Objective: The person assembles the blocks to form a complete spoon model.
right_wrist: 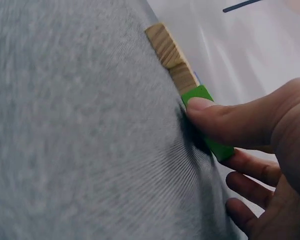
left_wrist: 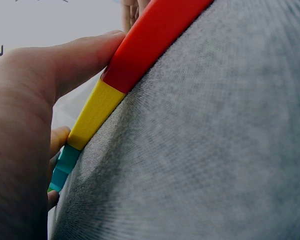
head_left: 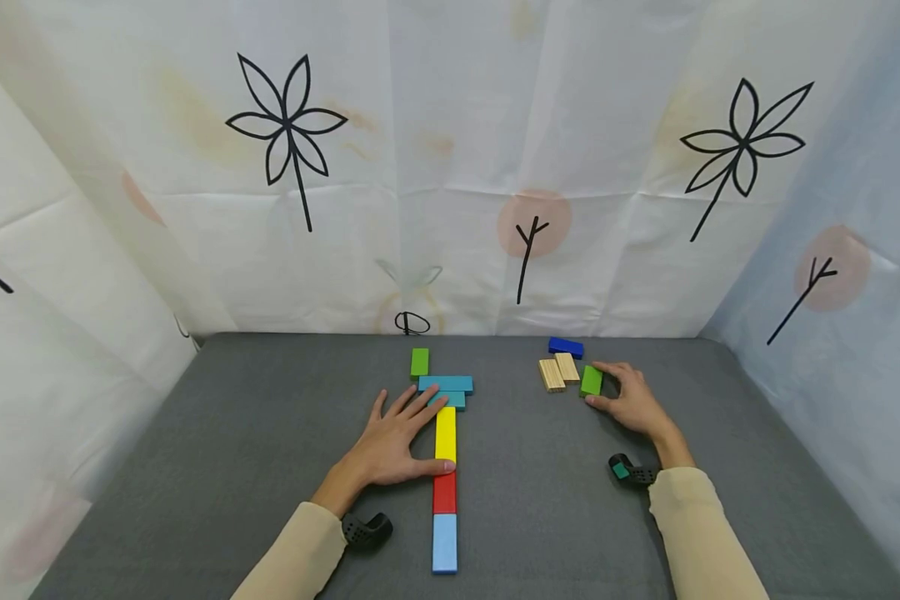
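Green block (head_left: 591,381) beside the wooden blocks (head_left: 551,377) on the bench (head_left: 532,517) is pinched by the right hand (head_left: 636,406); the block row (head_left: 445,493), touched by the spread left hand (head_left: 392,446), is best steadied lightly.

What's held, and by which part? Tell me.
The right hand pinches the green block on the right by its near and far ends; the left hand rests on the block row.

On the table (head_left: 528,517), a row of blocks (head_left: 445,493) goes from near to far, the left hand (head_left: 392,446) at its left. Behind lie two crosswise blocks (head_left: 454,387), then a single block (head_left: 419,362). At right, paired blocks (head_left: 557,376) lie before a rear block (head_left: 566,347), left of an end block (head_left: 591,381) in the right hand (head_left: 633,402).
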